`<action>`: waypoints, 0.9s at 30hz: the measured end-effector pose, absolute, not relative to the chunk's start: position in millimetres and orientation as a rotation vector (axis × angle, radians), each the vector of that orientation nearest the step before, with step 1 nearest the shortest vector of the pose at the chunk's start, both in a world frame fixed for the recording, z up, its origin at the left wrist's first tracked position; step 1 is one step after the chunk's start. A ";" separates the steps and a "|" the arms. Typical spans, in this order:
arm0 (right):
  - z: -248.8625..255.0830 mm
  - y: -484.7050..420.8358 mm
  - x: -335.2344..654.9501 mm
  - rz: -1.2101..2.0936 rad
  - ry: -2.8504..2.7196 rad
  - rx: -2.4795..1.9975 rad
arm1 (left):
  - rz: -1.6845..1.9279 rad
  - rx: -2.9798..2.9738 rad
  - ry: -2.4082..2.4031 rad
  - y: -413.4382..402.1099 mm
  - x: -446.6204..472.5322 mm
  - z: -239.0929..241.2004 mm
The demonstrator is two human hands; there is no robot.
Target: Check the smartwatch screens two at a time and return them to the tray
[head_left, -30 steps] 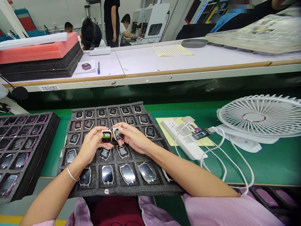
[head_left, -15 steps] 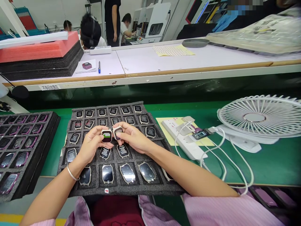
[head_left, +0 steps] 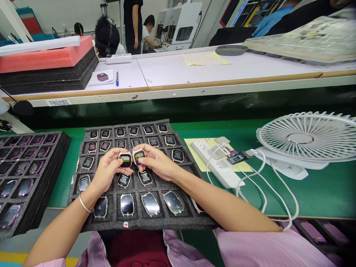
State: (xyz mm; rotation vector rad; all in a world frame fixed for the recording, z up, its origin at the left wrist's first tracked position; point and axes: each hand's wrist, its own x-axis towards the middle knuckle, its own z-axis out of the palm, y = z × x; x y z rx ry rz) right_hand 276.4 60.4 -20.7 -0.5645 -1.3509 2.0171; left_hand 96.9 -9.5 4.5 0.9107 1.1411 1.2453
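Observation:
My left hand [head_left: 109,167] is closed around a smartwatch body [head_left: 125,160] whose lit screen shows a green bar. Close beside it, my right hand [head_left: 155,161] grips a second watch body [head_left: 138,156], its thumb over the lower part of the screen, which also shows green. Both are pale-framed and without straps. Beneath my hands lies a dark grey foam tray [head_left: 139,224] with rows of similar watch bodies. Many of those, such as one watch [head_left: 145,177] just below my right hand, show white text on black. The front-row screens look dark and reflective.
To the left stands a foam tray [head_left: 59,155] of purple-framed watches. On the right are a white power strip [head_left: 214,167] with cables and a white fan [head_left: 300,139]. A shelf [head_left: 167,74] runs across the back, bearing foam sheets [head_left: 50,61]. People are beyond it.
The screen of the watch in my right hand, dark before, now shows a green area. Both hands stay almost where they were, still gripping the watches.

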 end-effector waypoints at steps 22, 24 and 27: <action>-21.9 61.3 276.8 2.012 -1.374 -0.555 | 1.246 0.980 1.144 -9.4 96.7 1.2; -22.8 61.5 276.4 2.000 -1.381 -0.558 | 1.248 0.989 1.159 -8.6 97.2 0.5; -23.7 61.7 276.2 1.984 -1.393 -0.563 | 1.248 0.987 1.168 -8.0 97.6 0.2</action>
